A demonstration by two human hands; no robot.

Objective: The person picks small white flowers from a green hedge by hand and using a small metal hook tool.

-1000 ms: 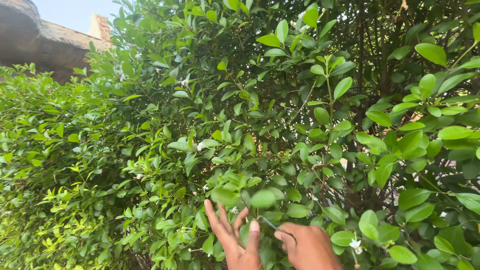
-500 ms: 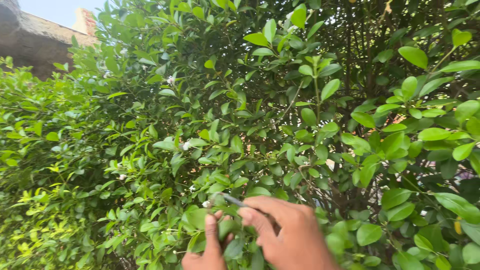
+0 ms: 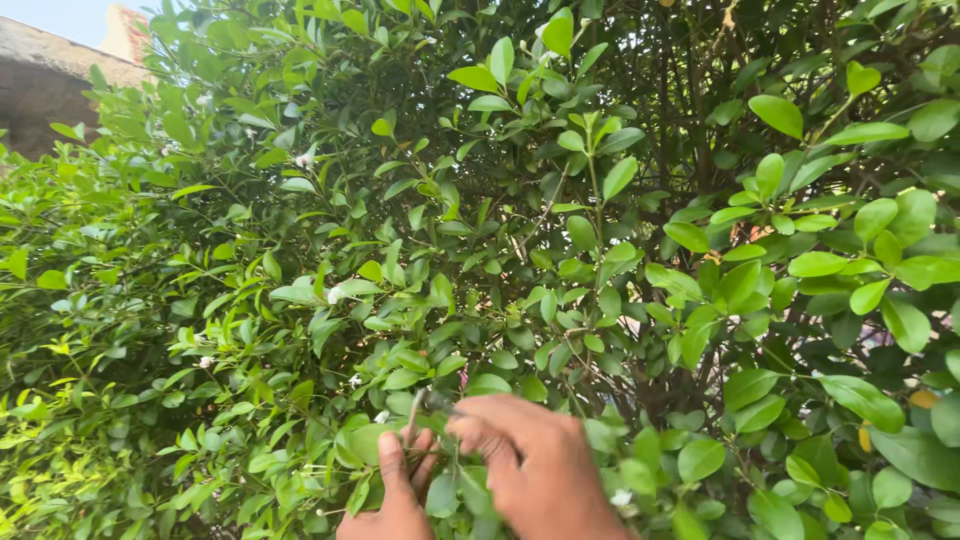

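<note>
my left hand (image 3: 392, 500) pinching a leafy twig (image 3: 372, 440) in the bush (image 3: 560, 260), my right hand (image 3: 535, 465) closed on small metal cutter (image 3: 420, 405), hands touching

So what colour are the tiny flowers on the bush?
White; the tiny flowers show best in the head view, among the green leaves.

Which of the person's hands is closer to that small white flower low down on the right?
Right. The right hand lies just left of the white flower; the left hand is farther left, beyond it.
</note>
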